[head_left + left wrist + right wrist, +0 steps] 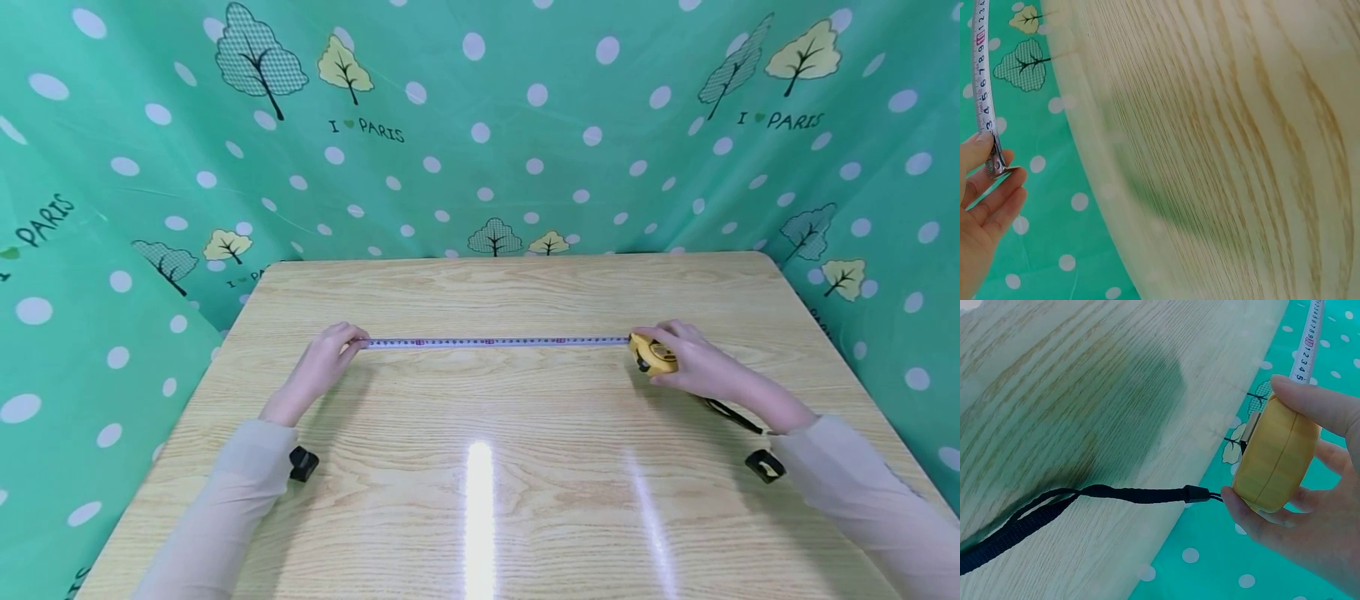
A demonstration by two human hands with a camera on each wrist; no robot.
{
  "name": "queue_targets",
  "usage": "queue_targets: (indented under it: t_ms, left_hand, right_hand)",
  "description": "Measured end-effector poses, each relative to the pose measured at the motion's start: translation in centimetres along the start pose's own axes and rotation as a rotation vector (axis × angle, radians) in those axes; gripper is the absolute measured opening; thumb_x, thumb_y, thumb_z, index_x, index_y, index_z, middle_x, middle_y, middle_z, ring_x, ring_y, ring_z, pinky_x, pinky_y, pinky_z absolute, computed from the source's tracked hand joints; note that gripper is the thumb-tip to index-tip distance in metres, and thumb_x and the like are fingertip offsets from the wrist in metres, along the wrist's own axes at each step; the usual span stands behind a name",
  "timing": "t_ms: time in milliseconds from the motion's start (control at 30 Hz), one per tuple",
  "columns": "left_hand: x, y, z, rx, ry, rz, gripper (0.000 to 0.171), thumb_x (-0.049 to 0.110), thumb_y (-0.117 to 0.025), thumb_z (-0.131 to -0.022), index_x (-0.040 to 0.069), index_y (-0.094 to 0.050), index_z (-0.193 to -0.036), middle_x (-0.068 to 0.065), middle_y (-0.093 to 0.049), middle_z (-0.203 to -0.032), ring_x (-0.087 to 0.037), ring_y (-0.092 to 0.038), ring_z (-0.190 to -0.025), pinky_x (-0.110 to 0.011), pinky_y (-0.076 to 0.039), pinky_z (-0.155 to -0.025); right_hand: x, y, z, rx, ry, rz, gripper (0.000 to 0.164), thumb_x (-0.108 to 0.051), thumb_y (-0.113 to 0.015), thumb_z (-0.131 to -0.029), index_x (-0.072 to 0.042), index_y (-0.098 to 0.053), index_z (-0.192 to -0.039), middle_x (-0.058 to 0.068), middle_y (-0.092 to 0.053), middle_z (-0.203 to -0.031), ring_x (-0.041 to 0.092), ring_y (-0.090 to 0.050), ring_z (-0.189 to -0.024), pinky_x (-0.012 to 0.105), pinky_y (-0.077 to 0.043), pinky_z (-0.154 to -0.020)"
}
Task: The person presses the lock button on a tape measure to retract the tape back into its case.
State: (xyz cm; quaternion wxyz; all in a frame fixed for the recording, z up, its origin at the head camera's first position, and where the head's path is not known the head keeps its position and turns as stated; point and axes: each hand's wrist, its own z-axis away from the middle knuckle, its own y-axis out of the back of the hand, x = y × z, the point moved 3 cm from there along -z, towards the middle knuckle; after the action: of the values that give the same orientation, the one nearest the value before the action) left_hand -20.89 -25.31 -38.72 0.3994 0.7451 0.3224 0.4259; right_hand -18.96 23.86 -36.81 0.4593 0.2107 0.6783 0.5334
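Note:
A white measuring tape blade is stretched in a straight line across the wooden table. My left hand pinches the blade's hooked end between thumb and fingers at the left. My right hand grips the yellow tape measure case at the right, thumb and fingers curled round it. A black wrist strap trails from the case over the tabletop toward my right wrist.
A green polka-dot cloth with tree prints and lettering walls in the table at the back and both sides. Black wrist-camera mounts sit on my forearms above the table. Bare wood lies in front of and behind the tape.

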Motion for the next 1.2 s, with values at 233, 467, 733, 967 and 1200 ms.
queue_targets:
  t_ms: [233,467,733,967,1200]
  left_hand:
    - [0.4,-0.2,-0.3,0.003,-0.016,0.006,0.008,0.004,-0.057,-0.085,0.001,-0.062,-0.091,-0.01,-0.061,-0.085,-0.025,-0.057,-0.081,-0.038,-0.05,-0.071]
    - [1.0,-0.2,-0.5,0.0,-0.025,0.015,0.009,0.005,-0.057,-0.085,0.001,-0.062,-0.092,-0.01,-0.061,-0.086,-0.024,-0.057,-0.081,-0.038,-0.049,-0.071]
    - [1.6,-0.4,-1.0,-0.004,-0.026,0.018,0.009,0.005,-0.058,-0.085,0.002,-0.063,-0.092,-0.009,-0.061,-0.085,-0.023,-0.057,-0.081,-0.037,-0.049,-0.07]
    - [1.9,-0.7,-1.3,0.0,-0.044,0.025,0.008,0.006,-0.058,-0.085,0.003,-0.063,-0.09,-0.008,-0.06,-0.084,-0.022,-0.056,-0.079,-0.036,-0.049,-0.069]
    - [2.2,-0.8,-1.5,-0.004,-0.05,0.031,0.008,0.005,-0.058,-0.084,0.002,-0.062,-0.09,-0.009,-0.061,-0.085,-0.023,-0.056,-0.081,-0.037,-0.049,-0.069]
  right_hand:
    - [-0.3,0.0,-0.1,0.01,0.013,-0.005,0.068,-0.008,-0.072,-0.072,-0.006,-0.038,-0.131,0.024,-0.042,-0.116,0.038,-0.039,-0.103,0.052,-0.04,-0.078]
    - [-0.5,-0.1,-0.4,0.022,0.035,-0.002,0.069,-0.008,-0.073,-0.072,-0.006,-0.038,-0.131,0.024,-0.042,-0.115,0.038,-0.04,-0.103,0.051,-0.04,-0.078]
    - [-0.7,-0.1,-0.5,0.006,0.013,-0.008,0.069,-0.008,-0.072,-0.073,-0.006,-0.036,-0.132,0.026,-0.04,-0.117,0.04,-0.039,-0.105,0.053,-0.039,-0.079]
    - [-0.8,-0.3,-0.6,0.002,0.013,-0.004,0.069,-0.009,-0.071,-0.074,-0.007,-0.035,-0.133,0.025,-0.04,-0.118,0.039,-0.038,-0.106,0.052,-0.04,-0.079]
    - [-0.8,-0.4,-0.8,0.008,0.017,0.005,0.07,-0.01,-0.072,-0.073,-0.008,-0.036,-0.133,0.025,-0.041,-0.117,0.039,-0.039,-0.105,0.052,-0.04,-0.078]
